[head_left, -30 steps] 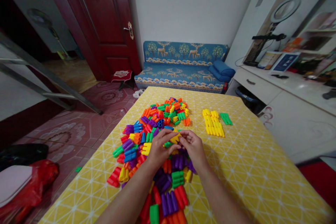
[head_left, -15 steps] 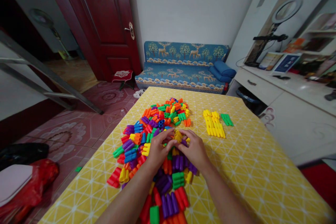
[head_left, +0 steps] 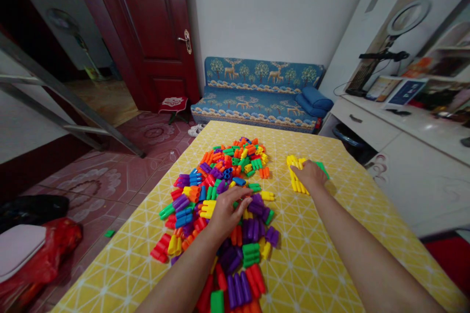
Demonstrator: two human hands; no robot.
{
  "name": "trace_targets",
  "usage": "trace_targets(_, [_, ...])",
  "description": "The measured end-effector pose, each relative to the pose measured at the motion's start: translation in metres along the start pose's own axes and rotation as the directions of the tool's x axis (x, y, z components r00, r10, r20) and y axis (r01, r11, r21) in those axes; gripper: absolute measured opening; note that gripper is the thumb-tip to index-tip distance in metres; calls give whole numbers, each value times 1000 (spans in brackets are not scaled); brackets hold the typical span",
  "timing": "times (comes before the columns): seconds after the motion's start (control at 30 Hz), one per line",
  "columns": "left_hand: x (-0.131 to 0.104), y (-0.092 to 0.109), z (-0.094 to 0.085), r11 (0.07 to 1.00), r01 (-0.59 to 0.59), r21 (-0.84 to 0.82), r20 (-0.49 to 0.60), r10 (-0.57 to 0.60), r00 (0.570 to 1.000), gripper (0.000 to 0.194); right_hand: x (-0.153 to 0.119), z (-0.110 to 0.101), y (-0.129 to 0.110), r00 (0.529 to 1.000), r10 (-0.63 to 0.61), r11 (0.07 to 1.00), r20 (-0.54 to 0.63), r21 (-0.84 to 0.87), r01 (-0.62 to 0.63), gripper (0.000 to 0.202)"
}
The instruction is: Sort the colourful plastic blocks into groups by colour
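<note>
My left hand [head_left: 228,209] hovers at the right part of a heap of plastic building blocks [head_left: 220,173], its fingers stretched and thumb apart, with nothing held. The blocks are joined-tube shapes in red, orange, yellow, green, blue and purple. Over on the right, my right hand [head_left: 311,176] is closed on a yellow building block at the group of yellow blocks [head_left: 298,185]; its fingers partly hide the piece and the group. Just beyond that hand lies a green block [head_left: 322,168]. A loose yellow block [head_left: 268,196] rests beside my left fingertips.
A yellow patterned cloth covers the table [head_left: 367,234]. Behind it stands a blue sofa [head_left: 253,100]. A white cabinet [head_left: 414,166] is on the right, a metal ladder [head_left: 88,112] on the left. One green piece [head_left: 109,233] lies on the floor.
Both hands were together over the heap around a yellow block. My right hand has moved right to the yellow group; my left has stayed at the heap and its fingers have opened.
</note>
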State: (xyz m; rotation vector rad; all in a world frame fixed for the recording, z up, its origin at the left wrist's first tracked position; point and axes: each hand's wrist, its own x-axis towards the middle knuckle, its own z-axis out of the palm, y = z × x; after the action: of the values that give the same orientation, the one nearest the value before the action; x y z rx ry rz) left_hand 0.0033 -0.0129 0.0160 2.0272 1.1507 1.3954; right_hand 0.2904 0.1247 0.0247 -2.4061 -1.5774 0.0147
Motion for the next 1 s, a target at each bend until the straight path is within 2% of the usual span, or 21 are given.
trace_targets(0.23, [0,0,0,1000,-4,7,22,4,1000,17,0,1,-6,1000,30,998,-3,-56,-30,56])
trace_targets(0.33, [0,0,1,1000,-1,7,4,1,1000,17,-5,2,-4,997,7,999,-83,-40,-11,58])
trace_targets(0.43, [0,-2,1,1000,-4,9,-21,4,1000,17,-17,6,-5,963,-95,993,-250,46,110,51])
trace_targets(0.5, [0,-3,0,1000,-11,13,-34,11,999,17,-30,10,-10,936,-198,959,-292,138,246,41])
trace_targets(0.57, [-1,-4,0,1000,-13,22,-48,14,999,17,-49,15,-18,923,-300,897,-241,259,359,33])
trace_targets(0.63, [-1,-4,-1,1000,-4,31,-68,6,998,17,-71,19,-27,907,-399,827,-133,375,419,28])
trace_targets(0.7, [-1,-4,-1,999,13,35,-83,-10,996,17,-92,21,-33,870,-491,774,-40,437,457,25])
trace_targets(0.77, [-1,-3,-2,999,25,38,-92,-21,996,18,-108,22,-34,828,-561,736,5,459,497,24])
trace_targets(0.87, [0,-2,-1,999,24,39,-89,-20,996,18,-120,25,-29,786,-618,699,15,470,540,29])
trace_targets(1.0, [1,-1,-1,999,15,38,-85,-12,996,18,-123,27,-18,800,-600,710,19,473,521,31])
